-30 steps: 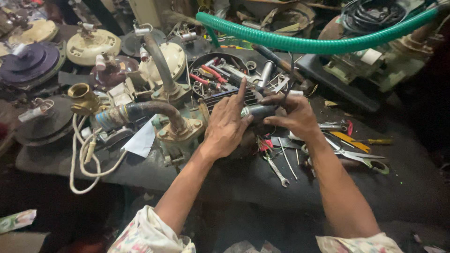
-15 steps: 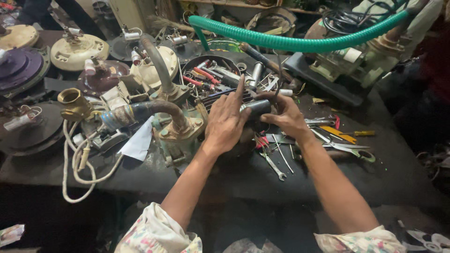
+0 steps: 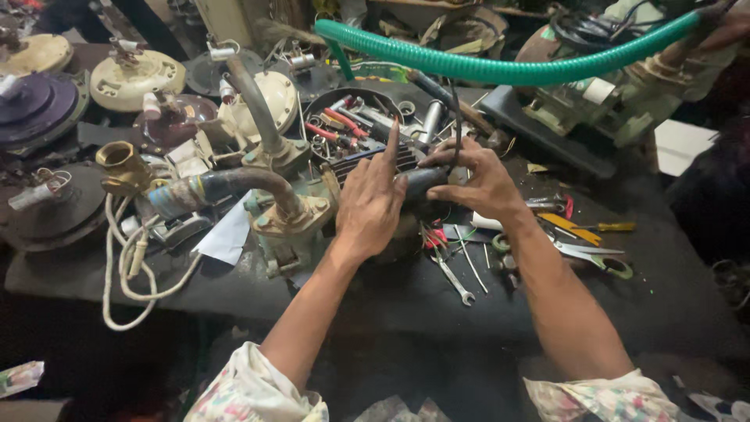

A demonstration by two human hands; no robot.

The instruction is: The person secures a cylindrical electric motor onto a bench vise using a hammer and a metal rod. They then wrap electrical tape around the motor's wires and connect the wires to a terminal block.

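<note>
At a cluttered workbench (image 3: 406, 297), the left hand (image 3: 373, 205) lies flat, fingers extended, on a finned pump motor (image 3: 406, 160) while the right hand (image 3: 478, 181) grips its dark cylindrical capacitor (image 3: 422, 181), beside scattered wrenches (image 3: 453, 277).

1. Both hands, the left hand (image 3: 373, 205) and right hand (image 3: 478, 181), cover most of the dark finned motor (image 3: 367, 162); its body is hidden.
2. The green hose (image 3: 500, 70) runs out past the top right edge.
3. Contents of the round tool tray (image 3: 344, 125) are too jumbled to identify.
</note>
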